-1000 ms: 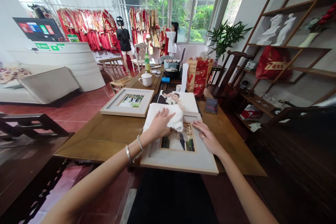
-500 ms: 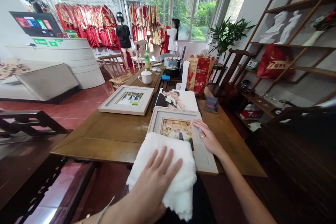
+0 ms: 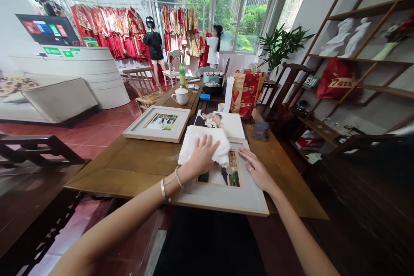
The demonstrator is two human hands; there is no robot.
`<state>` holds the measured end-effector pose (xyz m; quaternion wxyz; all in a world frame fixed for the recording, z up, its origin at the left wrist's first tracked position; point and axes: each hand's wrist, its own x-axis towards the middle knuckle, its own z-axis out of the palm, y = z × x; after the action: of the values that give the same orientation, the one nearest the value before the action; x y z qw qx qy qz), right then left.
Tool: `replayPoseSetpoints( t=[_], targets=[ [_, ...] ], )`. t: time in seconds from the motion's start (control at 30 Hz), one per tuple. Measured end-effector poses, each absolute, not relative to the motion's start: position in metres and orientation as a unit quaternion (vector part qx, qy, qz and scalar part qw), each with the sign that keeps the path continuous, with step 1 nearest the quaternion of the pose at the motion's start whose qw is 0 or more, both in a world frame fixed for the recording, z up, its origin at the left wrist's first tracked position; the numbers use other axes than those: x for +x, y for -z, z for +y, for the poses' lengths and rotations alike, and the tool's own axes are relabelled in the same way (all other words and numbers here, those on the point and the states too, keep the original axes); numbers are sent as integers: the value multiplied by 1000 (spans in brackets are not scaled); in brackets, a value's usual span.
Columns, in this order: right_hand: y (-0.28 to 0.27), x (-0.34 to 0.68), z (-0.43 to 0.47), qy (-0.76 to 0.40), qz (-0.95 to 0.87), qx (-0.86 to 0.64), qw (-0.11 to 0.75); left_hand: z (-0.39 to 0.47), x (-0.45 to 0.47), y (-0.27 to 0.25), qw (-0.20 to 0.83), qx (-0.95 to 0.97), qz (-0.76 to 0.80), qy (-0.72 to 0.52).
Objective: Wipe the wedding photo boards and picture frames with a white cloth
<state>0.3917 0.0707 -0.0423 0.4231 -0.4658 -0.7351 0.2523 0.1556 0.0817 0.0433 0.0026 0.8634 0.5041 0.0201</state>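
A white cloth (image 3: 186, 147) is laid across the far left part of the near picture frame (image 3: 223, 202) and pressed by the left hand (image 3: 204, 155), palm down, fingers spread. The near picture frame's right border is touched by the right hand (image 3: 258, 171), fingers extended. Beyond that frame, a photo print (image 3: 235, 125) is positioned; its contact with the cloth cannot be confirmed. Farther left, a second frame (image 3: 136, 128) is placed.

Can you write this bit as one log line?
left hand: flat on white cloth; right hand: on right side of near photo frame; cloth: partly over frame
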Motion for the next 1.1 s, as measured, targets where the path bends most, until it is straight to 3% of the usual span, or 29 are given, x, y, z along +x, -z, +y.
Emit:
replayPoseSetpoints(
  t=[0.37,0.67,0.83,1.1],
  targets=[
    [43,388,71,-247,-735,-472,420,-61,150,-58,154,868,461,96],
    [43,391,71,-252,-741,-459,421,41,161,-37,-2,851,525,-17],
    [44,391,71,-250,-738,-461,424,90,164,-36,-23,842,537,-47],
    [42,387,70,-245,-722,-481,434,-12,171,-47,63,886,457,52]
  ],
)
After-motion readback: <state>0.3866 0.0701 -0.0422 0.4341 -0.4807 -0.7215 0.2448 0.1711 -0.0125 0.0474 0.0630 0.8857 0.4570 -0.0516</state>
